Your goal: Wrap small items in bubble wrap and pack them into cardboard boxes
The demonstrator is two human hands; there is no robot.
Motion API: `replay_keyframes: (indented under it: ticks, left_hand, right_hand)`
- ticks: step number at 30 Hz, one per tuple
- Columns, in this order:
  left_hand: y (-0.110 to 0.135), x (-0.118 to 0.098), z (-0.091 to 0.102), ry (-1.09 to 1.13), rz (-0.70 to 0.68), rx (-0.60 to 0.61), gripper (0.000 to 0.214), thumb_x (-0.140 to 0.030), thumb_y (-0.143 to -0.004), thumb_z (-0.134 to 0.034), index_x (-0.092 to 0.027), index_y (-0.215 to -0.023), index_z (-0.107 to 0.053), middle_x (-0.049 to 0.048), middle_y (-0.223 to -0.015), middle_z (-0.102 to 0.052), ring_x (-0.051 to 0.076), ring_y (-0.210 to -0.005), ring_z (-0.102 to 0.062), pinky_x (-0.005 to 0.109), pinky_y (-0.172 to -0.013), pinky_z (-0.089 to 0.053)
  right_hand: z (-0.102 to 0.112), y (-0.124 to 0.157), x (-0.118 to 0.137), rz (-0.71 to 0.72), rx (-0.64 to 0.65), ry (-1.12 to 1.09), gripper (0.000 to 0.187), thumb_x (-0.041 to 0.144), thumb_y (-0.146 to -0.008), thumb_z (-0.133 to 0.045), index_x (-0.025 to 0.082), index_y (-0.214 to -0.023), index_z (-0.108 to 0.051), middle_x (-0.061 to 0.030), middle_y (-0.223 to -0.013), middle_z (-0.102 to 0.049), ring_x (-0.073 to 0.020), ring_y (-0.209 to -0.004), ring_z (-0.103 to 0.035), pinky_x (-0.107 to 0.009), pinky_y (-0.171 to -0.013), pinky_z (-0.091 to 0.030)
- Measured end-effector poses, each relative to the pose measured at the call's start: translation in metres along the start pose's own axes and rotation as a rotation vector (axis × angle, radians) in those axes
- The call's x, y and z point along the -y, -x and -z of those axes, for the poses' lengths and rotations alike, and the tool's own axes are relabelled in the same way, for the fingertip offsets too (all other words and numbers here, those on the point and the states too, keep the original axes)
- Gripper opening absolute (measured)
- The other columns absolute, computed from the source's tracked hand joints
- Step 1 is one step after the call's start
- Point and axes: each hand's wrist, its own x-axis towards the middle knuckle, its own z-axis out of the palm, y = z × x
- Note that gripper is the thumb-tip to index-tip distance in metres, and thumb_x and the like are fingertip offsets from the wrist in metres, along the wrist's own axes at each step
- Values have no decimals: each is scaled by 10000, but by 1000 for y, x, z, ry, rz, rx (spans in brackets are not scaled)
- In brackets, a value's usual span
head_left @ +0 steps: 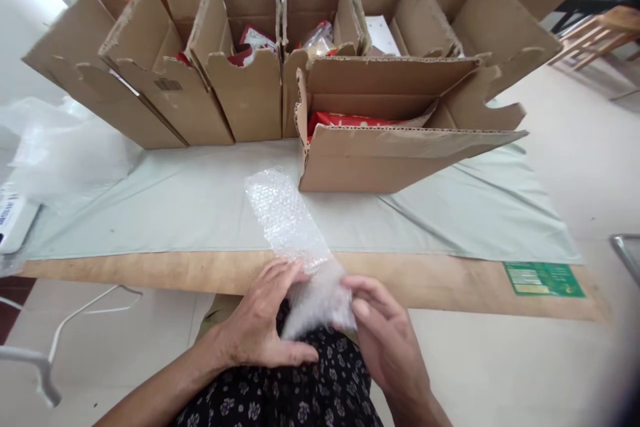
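Note:
A strip of clear bubble wrap [286,217] runs from the pale green cloth [190,207] over the table's front edge into my lap. My left hand [260,320] grips the near end of the strip, fingers curled over it and thumb beneath. Opposite it, my right hand [385,333] pinches the same end from the right side. The near end is bunched up, and I cannot tell whether anything is wrapped inside it. An open cardboard box [395,160] with red packets inside stands just beyond the strip.
A row of open cardboard boxes [240,87] holding packets lines the back of the wooden table [450,283]. Crumpled plastic [65,153] lies at the left. A green label [544,279] sticks near the front right edge. A white chair frame [45,367] stands at lower left.

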Motion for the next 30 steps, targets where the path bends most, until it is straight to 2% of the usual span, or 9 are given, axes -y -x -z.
replay_keyframes:
  ticks: [2,5,8,13,17,21,24,27,30]
  left_hand:
    - [-7,2,-3,-7,126,-125,870,-423,-877,-733,-185,-1597,-306,188,-1355,-674,365,-1301,-630,565,-1058,-550]
    - [-19,7,-9,-67,335,-318,510,-247,-974,-566,-182,-1472,-480,139,-1148,-736,277,-1028,-727,443,-863,-623]
    - [-26,16,-13,-199,376,-378,544,-241,-964,-586,-152,-1486,-462,81,-935,-710,252,-850,-690,416,-779,-604]
    - [-29,23,-16,-334,298,-437,731,-221,-957,-603,-152,-1604,-272,26,-844,-644,224,-786,-642,386,-773,-574]
    - [-25,22,-16,-342,322,-434,828,-216,-947,-620,-169,-1642,-172,24,-859,-643,226,-801,-645,404,-808,-579]
    - [-12,14,-7,-374,314,-484,847,-329,-941,-670,-174,-1629,-202,141,-1156,-661,301,-1070,-651,487,-943,-567]
    - [-2,6,1,-387,171,-434,714,-381,-926,-701,-184,-1536,-386,212,-1438,-557,378,-1338,-533,572,-1089,-480]
    - [2,3,3,-295,81,-352,333,-211,-962,-652,-209,-1292,-601,111,-1201,-727,297,-1175,-638,522,-1048,-488]
    - [-1,8,4,-164,154,-401,215,-104,-977,-583,-181,-1159,-668,43,-935,-768,212,-898,-672,413,-860,-530]
  right_hand:
    - [-14,-23,6,44,25,7,357,485,-908,-710,212,-1137,-727,-96,-970,-770,-190,-729,-721,-341,-681,-629]
    - [-23,-44,3,94,90,113,490,456,-985,-602,216,-1411,-577,-159,-1239,-734,-249,-997,-757,-366,-746,-656]
    - [-13,-44,-4,256,87,354,525,323,-1034,-534,285,-1549,-436,-133,-1320,-708,-248,-1110,-735,-377,-787,-661]
    - [12,-39,-3,747,147,1048,473,82,-950,-568,295,-1367,-640,-72,-1310,-717,-260,-1251,-646,-489,-1047,-560]
    - [16,-52,-6,836,298,1376,483,33,-922,-494,219,-1333,-664,-103,-1460,-638,-312,-1439,-505,-510,-1034,-542]
    - [13,-64,-6,887,388,1444,433,3,-920,-461,208,-1207,-712,-88,-1400,-686,-302,-1381,-564,-479,-977,-540]
    - [8,-66,3,906,436,1396,410,-7,-927,-448,200,-1167,-708,-95,-1346,-715,-277,-1304,-616,-466,-975,-524]
    - [1,-67,14,862,454,1314,350,42,-978,-458,208,-1175,-694,-90,-1185,-764,-244,-1102,-685,-429,-904,-540]
    - [-7,-67,16,797,428,1257,253,117,-1024,-491,210,-1169,-676,-57,-997,-769,-208,-895,-689,-382,-802,-557]
